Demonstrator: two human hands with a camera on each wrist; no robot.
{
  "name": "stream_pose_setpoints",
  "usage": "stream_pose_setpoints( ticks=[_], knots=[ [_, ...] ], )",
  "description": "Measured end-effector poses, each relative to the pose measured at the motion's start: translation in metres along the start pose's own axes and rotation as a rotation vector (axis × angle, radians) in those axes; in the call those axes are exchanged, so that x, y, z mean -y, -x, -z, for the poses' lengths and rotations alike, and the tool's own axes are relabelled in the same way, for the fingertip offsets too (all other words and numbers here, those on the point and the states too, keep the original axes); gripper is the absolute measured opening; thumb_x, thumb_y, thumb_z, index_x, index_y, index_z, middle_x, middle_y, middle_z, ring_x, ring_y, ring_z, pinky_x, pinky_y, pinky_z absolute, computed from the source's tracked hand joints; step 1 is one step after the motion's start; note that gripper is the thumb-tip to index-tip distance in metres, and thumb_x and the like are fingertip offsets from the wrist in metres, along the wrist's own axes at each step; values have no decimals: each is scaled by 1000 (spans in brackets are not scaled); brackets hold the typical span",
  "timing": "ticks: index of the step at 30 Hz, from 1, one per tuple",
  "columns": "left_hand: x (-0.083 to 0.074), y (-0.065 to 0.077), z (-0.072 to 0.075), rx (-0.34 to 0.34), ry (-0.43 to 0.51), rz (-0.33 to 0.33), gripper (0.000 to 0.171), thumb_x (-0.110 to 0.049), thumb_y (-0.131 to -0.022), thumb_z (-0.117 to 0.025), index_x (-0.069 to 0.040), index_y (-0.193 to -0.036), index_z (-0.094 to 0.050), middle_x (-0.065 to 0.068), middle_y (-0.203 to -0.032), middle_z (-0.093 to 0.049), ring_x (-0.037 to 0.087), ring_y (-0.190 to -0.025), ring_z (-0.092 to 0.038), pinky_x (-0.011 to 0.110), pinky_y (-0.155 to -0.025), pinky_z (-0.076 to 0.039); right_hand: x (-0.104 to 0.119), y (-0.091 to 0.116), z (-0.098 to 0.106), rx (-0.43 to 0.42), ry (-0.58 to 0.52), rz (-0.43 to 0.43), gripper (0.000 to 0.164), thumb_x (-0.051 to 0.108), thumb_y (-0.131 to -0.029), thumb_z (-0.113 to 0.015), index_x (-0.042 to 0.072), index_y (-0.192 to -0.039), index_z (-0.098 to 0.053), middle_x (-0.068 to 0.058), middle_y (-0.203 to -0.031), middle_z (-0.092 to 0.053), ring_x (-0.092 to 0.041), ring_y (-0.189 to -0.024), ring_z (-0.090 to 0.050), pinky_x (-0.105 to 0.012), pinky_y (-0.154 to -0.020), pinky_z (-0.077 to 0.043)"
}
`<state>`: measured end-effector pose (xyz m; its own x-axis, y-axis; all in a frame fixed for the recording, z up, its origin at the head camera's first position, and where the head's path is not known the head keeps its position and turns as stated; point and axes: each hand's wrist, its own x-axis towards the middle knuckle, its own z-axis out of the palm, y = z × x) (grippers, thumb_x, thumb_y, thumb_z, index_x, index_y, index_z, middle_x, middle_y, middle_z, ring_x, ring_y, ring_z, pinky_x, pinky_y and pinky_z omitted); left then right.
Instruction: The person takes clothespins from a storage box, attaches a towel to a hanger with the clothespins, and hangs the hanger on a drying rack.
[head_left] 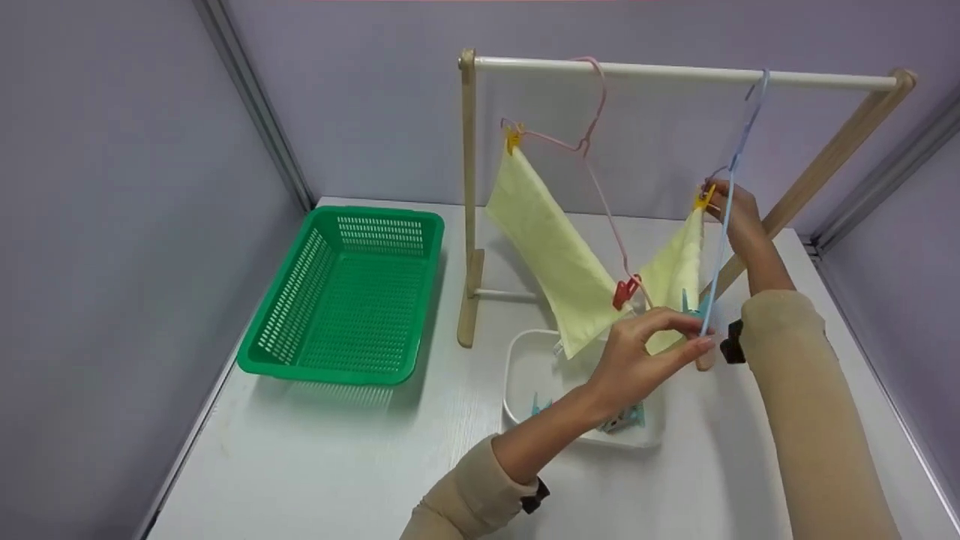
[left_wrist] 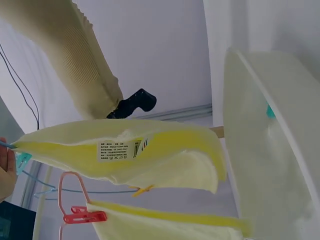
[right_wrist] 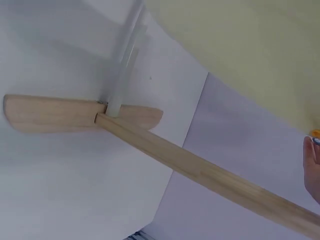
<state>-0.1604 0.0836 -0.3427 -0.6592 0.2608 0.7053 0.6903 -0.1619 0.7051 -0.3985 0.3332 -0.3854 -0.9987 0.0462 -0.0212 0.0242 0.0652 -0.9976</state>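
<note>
A blue clothes hanger (head_left: 725, 240) hangs from the rack's right part. My left hand (head_left: 637, 356) pinches its near end, beside a teal clothespin (left_wrist: 22, 162). My right hand (head_left: 739, 217) grips its far end with the fingertips, right at a yellow clothespin (head_left: 703, 198). Between the two pins hangs a pale yellow cloth (head_left: 675, 255), its printed label (left_wrist: 119, 150) showing in the left wrist view. To the left, a second pale yellow cloth (head_left: 555, 255) hangs from a pink hanger (head_left: 609, 214), with a yellow clip (head_left: 513, 139) and a red clip (head_left: 624, 292).
The rack has a white rod (head_left: 675, 72) on wooden legs (head_left: 469, 187). Below the cloths stands a white tub (head_left: 517, 375) holding teal clothespins (head_left: 540, 405), partly hidden by my left arm. A green basket (head_left: 341, 367) stands on the left of the white table (head_left: 300, 450).
</note>
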Motion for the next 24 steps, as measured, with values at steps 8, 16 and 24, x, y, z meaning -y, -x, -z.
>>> stream_pose_setpoints(
  ticks=[8, 16, 24],
  knots=[
    [9, 4, 11, -28, 118, 69, 11, 7, -83, -63, 12, -92, -62, 21, -89, -64, 2, -88, -57, 24, -82, -47, 4, 1, 11, 20, 39, 5, 35, 8, -99, -39, -5, -132, -36, -12, -119, -40, -17, -110, -42, -28, -101, -30],
    [20, 8, 8, -1, 221, 109, 11, 9, -84, -60, 15, -94, -59, 27, -92, -61, 0, -91, -57, 28, -87, -45, 3, 3, 14, 13, 52, 6, 48, 10, -98, -38, -2, -142, -22, -17, -142, -25, -21, -127, -30, -27, -104, -23],
    [28, 13, 2, 7, 175, 176, 13, 5, -85, -61, 12, -96, -59, 22, -95, -62, 4, -95, -57, 26, -89, -43, 8, 12, 13, 25, 125, 40, 56, 11, -97, -44, -1, -144, -16, -16, -149, -15, -23, -134, -20, -25, -105, -20]
  ],
)
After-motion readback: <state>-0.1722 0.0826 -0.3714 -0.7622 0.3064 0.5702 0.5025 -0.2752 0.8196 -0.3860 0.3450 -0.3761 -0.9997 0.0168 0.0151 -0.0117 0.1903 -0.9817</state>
